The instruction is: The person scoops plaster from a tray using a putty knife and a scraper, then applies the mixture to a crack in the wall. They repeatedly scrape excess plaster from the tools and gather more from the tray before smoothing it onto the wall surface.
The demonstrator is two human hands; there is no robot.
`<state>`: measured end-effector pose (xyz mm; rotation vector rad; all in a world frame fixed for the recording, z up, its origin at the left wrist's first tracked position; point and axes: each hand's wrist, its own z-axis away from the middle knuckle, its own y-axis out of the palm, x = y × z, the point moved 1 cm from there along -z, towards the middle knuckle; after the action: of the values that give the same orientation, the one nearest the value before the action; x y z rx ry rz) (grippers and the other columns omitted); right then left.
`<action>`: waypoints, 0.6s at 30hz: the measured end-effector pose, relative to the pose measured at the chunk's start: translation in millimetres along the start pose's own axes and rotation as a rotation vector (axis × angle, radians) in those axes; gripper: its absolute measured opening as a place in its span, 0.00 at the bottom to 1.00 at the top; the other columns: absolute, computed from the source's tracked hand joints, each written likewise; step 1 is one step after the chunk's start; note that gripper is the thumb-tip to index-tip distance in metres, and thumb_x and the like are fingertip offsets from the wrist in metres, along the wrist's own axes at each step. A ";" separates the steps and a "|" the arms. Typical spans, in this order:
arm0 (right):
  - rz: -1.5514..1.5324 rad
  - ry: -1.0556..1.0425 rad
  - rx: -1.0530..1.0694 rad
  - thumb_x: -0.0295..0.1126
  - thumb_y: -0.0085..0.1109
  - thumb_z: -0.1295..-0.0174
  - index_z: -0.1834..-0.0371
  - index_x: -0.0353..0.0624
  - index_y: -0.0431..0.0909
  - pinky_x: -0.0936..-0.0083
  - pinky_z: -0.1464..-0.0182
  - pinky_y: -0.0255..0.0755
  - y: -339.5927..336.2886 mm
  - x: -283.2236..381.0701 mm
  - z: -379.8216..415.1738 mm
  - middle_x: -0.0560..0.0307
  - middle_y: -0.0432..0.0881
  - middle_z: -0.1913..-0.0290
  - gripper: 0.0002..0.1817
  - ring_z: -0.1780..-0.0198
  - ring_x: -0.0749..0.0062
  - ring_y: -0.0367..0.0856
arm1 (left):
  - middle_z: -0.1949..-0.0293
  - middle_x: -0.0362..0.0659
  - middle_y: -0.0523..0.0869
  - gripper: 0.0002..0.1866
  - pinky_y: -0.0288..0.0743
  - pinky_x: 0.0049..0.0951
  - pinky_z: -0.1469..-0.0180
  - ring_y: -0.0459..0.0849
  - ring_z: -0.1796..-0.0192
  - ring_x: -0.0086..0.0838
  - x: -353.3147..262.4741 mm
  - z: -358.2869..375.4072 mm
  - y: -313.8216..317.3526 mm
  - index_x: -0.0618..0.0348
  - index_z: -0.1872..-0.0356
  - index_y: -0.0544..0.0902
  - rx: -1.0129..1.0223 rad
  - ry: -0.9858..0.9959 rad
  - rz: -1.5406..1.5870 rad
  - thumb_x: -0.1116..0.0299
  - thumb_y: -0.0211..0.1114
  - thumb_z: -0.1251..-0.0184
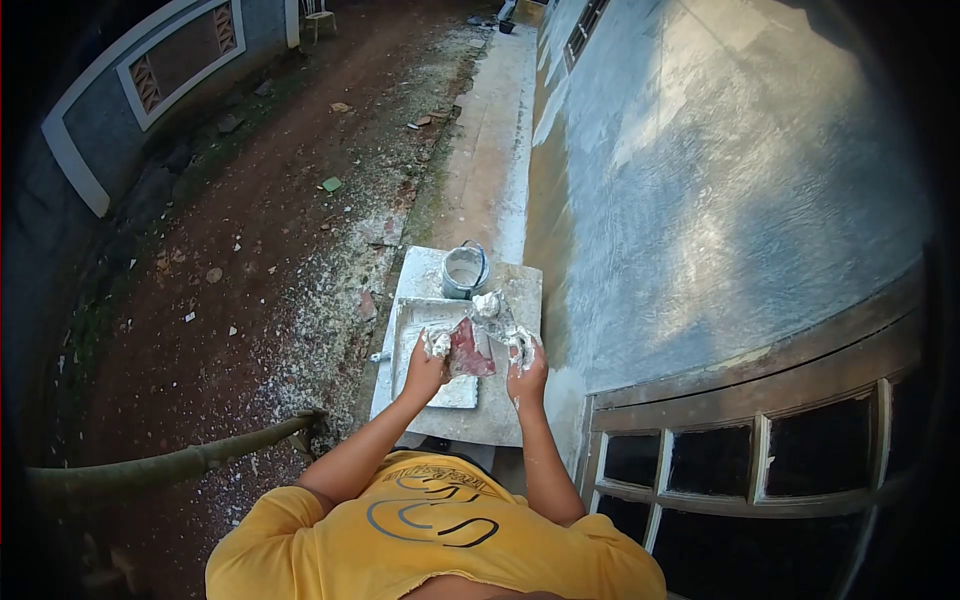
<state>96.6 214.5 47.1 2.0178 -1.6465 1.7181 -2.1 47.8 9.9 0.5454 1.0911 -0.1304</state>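
My left hand [430,364], smeared with white putty, is closed around one side of a flat reddish spreader [472,352]. In my right hand [527,374], also coated in putty, is a putty-covered scraper whose exact shape is hard to make out. A lump of white putty [487,304] sits at its far end, close to the spreader's upper edge. Beneath both hands lies a shallow white tray [456,392], streaked with putty. A grey bucket [464,272] with pale material inside stands just beyond the tray.
Tray and bucket rest on a whitish board [515,430]. A grey plastered wall [720,200] rises at the right, above a paned wooden frame [760,460]. A bamboo pole [180,465] juts in from the left. Debris litters the dirt ground [230,290].
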 end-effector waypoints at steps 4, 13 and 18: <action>0.180 -0.241 0.002 0.26 0.61 0.51 0.53 0.29 0.73 0.56 0.53 0.70 -16.2 -14.5 -8.5 0.35 0.75 0.55 0.21 0.54 0.39 0.75 | 0.62 0.40 0.80 0.13 0.72 0.25 0.54 0.78 0.60 0.25 4.0 -13.7 -9.0 0.62 0.50 0.74 -0.083 0.108 0.218 0.76 0.52 0.35; 0.473 -0.777 0.015 0.31 0.63 0.57 0.72 0.59 0.84 0.63 0.54 0.72 -36.9 -26.9 -17.4 0.48 0.77 0.68 0.08 0.60 0.54 0.77 | 0.62 0.39 0.80 0.11 0.73 0.26 0.57 0.78 0.63 0.24 -19.7 -14.1 -8.4 0.62 0.54 0.76 -0.057 0.055 0.259 0.78 0.51 0.36; 0.504 -0.754 -0.010 0.30 0.65 0.59 0.73 0.54 0.84 0.62 0.56 0.73 -65.5 -25.4 -33.3 0.48 0.78 0.66 0.07 0.63 0.54 0.77 | 0.58 0.42 0.80 0.13 0.73 0.28 0.51 0.79 0.58 0.26 -27.0 -14.5 -5.3 0.62 0.51 0.75 -0.011 0.144 0.383 0.78 0.48 0.35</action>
<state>122.9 280.4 79.0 2.6003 -2.5404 1.0324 -28.4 45.9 26.4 0.7523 1.1063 0.2526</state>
